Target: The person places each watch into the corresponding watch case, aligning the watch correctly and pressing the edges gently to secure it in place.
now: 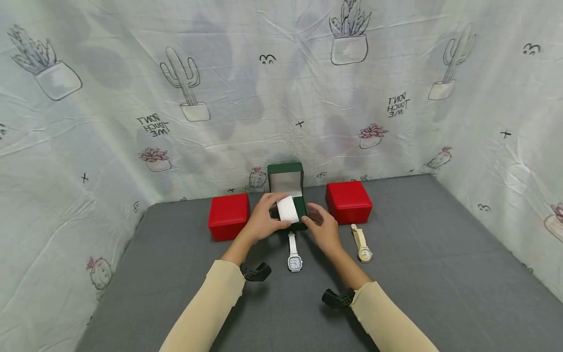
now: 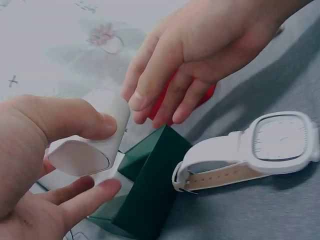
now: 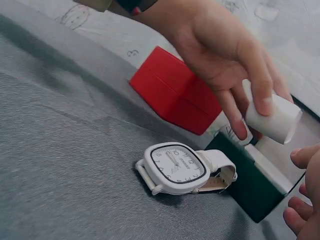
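Observation:
A white watch cushion (image 2: 80, 155) is pinched between the thumb and fingers of my left hand (image 1: 265, 217), above an open green watch box (image 1: 286, 171). The box stands with its lid raised and a pale lining inside. My right hand (image 1: 323, 227) hovers at the box's right side, fingers relaxed and holding nothing; in the right wrist view it stands apart from the cushion. Just in front of the box lies a white watch (image 1: 294, 262) with a square-shaped case, its strap pointing to the box.
A red box (image 1: 228, 216), closed, sits left of the green one, and a second red box (image 1: 349, 202) to its right. A cream-strapped watch (image 1: 364, 253) lies before the right red box. Behind the grey tabletop (image 1: 176, 293) hangs a cactus-print cloth (image 1: 237, 88).

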Demonstrator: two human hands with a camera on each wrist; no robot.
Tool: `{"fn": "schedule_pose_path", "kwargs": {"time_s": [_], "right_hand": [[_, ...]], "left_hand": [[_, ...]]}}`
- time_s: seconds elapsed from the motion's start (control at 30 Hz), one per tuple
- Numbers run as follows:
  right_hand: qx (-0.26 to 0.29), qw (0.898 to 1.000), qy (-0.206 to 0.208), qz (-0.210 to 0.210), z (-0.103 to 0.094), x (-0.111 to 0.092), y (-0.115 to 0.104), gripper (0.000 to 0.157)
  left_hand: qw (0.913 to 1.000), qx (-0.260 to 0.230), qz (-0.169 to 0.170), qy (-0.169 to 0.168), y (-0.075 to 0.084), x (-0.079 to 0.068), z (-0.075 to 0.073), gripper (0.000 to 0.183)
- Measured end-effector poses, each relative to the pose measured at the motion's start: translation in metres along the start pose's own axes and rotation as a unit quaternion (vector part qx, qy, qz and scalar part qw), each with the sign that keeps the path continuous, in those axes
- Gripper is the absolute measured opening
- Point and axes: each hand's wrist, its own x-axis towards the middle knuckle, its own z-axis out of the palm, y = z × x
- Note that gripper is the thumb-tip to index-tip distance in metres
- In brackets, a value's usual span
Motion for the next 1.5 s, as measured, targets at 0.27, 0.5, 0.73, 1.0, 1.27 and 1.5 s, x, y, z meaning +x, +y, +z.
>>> {"fn": "schedule_pose_path", "kwargs": {"time_s": [0.27, 0.5, 0.73, 1.0, 1.27, 1.5], "right_hand": [[-0.006, 0.998, -0.041, -0.036, -0.01, -0.019, -0.006, 0.033], [-0.155, 0.951, -0.251, -0.093, -0.017, -0.028, 0.004, 0.075], [-0.275, 0.907, -0.291, -0.128, -0.013, -0.03, 0.003, 0.099], [-0.308, 0.897, -0.278, -0.154, -0.005, -0.034, 0.006, 0.094], [-0.255, 0.92, -0.262, -0.143, -0.001, -0.036, 0.007, 0.082], [-0.167, 0.948, -0.24, -0.122, 0.001, -0.034, 0.008, 0.069]], "left_hand": [[0.9943, -0.104, -0.021, -0.001, -0.012, -0.033, -0.002, 0.069], [0.9901, -0.139, -0.015, -0.008, -0.015, -0.054, -0.006, 0.069], [0.9836, -0.178, 0.007, -0.031, -0.028, -0.058, -0.002, 0.068], [0.9764, -0.209, 0.023, -0.047, -0.033, -0.061, 0.002, 0.069], [0.9764, -0.211, 0.01, -0.044, -0.035, -0.059, -0.002, 0.069], [0.9767, -0.208, 0.007, -0.053, -0.038, -0.057, -0.004, 0.069]]}}
